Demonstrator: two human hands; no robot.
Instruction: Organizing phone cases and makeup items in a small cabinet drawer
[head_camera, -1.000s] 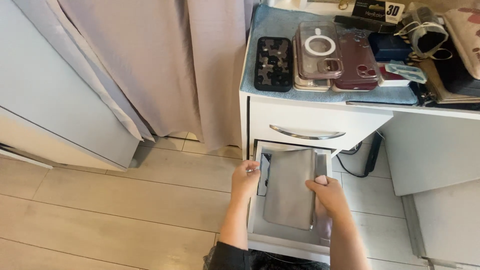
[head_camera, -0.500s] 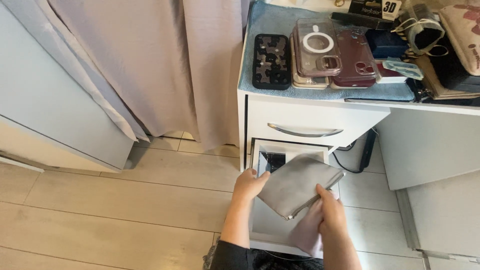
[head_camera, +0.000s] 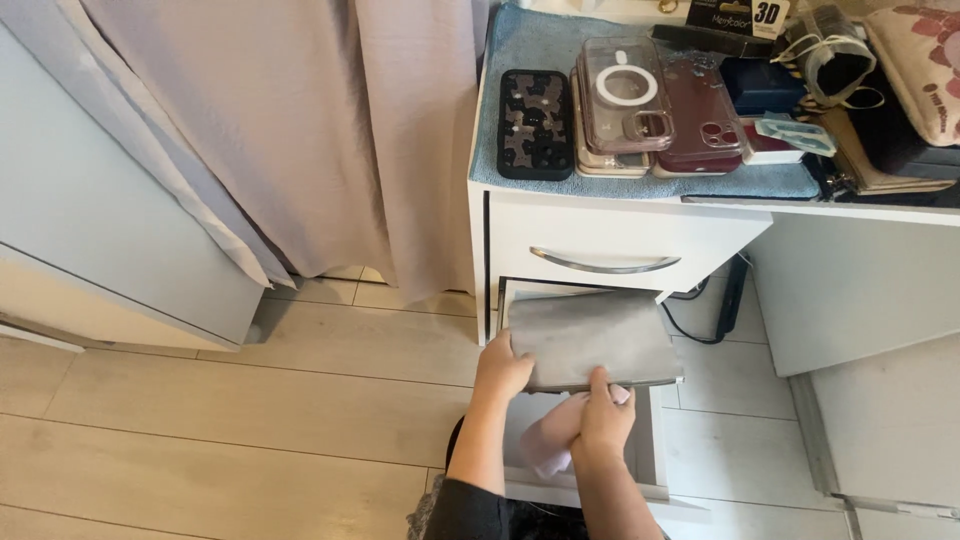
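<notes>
The grey pouch (head_camera: 592, 338) has turned since a moment ago: it lay slanted over the open drawer (head_camera: 650, 440), and now it lies flat and wide across it. A second ago it pointed long-ways into the drawer. The left hand (head_camera: 503, 368) has slid to the pouch's left end, at 9 o'clock, and its fingers curl around that edge. The right hand (head_camera: 603, 417) has come up under the near edge, at 6 o'clock, with fingers pressed on the pouch. It also pinches a soft pink cloth (head_camera: 549, 447) that hangs down toward the person. The pouch is in the air just above the drawer, held by both hands, right below the shut drawer with the silver handle (head_camera: 604, 265). To hold it well, I think both hands should keep the pouch level and grip the two edges firmly, so it does not tip or slip, and the pink cloth should stay bunched so it does not drop. Farther out, at 12 o'clock, the counter (head_camera: 560, 190) has a blue towel (head_camera: 530, 40) with phone cases (head_camera: 627, 95) on it. At 10 o'clock a pale curtain (head_camera: 300, 130) hangs down to the wooden floor (head_camera: 250, 420).
</notes>
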